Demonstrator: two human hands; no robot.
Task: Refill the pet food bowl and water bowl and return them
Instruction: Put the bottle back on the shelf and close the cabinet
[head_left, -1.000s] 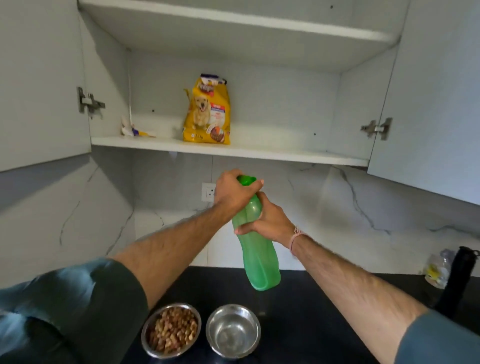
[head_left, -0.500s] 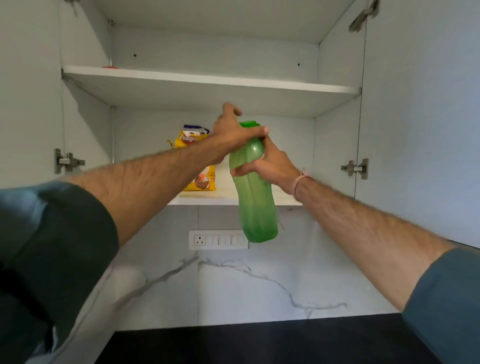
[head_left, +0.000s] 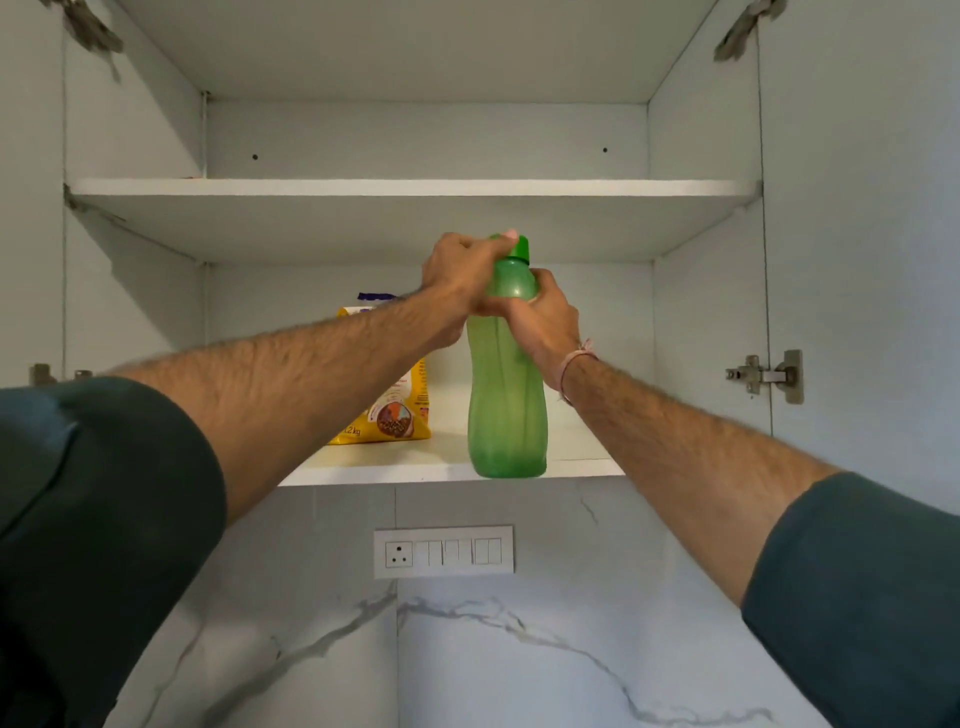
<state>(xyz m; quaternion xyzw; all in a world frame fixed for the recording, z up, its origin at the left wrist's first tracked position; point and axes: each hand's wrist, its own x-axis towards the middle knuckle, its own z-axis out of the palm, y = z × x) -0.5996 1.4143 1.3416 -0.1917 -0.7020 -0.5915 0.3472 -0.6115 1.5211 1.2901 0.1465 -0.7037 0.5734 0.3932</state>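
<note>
With our translucent green plastic water bottle (head_left: 506, 400) upright at the front lip of the white lower cupboard shelf (head_left: 363, 475), left hand (head_left: 460, 275) curling its fingers (head_left: 485, 249) over the green cap (head_left: 521, 253) and right hand (head_left: 545, 319) wrapped round the neck, we judge an early release could topple it off.

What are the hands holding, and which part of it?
The green bottle. The left hand grips the top, fingers curled over the cap. The right hand wraps round the neck just below.
</note>
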